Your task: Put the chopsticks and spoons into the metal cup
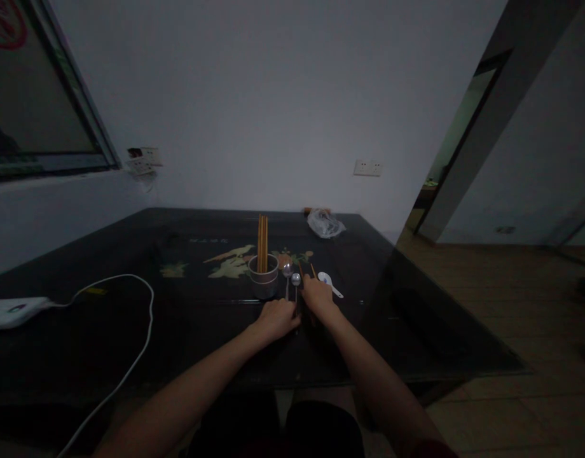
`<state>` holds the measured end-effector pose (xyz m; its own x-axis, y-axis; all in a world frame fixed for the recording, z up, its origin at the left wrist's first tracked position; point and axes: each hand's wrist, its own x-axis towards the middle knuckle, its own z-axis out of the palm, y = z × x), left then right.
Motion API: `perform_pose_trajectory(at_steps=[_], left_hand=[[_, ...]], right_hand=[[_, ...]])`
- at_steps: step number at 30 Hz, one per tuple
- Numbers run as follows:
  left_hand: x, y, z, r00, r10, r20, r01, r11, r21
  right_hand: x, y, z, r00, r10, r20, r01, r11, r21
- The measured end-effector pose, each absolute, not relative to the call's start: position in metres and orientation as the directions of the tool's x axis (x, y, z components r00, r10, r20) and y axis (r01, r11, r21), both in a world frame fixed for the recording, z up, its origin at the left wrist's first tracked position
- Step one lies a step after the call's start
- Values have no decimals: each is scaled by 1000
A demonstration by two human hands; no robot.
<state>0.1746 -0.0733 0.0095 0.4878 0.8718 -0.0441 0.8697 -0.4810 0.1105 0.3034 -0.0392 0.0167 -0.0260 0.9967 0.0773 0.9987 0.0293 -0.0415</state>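
A round metal holder point(263, 277) stands on the dark table point(130, 254) with several wooden chopsticks point(262, 243) upright in it. Two metal spoons point(291, 278) lie just right of it, handles toward me. My left hand point(276, 317) rests curled on the table at the spoon handles; whether it grips one is unclear. My right hand point(318, 296) is closed over dark chopsticks point(306, 271) lying beside the spoons. A white ceramic spoon point(329, 282) lies right of that hand.
A white power strip point(13, 311) with a looping white cable point(130, 331) lies at the left. A crumpled plastic bag point(325, 224) sits at the table's far edge. The table's right edge borders a wooden floor point(502, 305) and a doorway.
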Motion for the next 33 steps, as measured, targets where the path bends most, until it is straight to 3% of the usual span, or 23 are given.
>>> perform_pose_trajectory(at_steps=[14, 21, 33], left_hand=[[177, -72, 11, 460, 887, -36, 885, -455, 93], [177, -72, 13, 460, 887, -42, 885, -454, 104], [180, -71, 12, 456, 889, -29, 886, -452, 102]], right_hand=[[314, -43, 25, -33, 998, -57, 998, 30, -54], [320, -46, 34, 42, 998, 50, 999, -40, -24], [316, -43, 23, 28, 1000, -8, 999, -29, -23]])
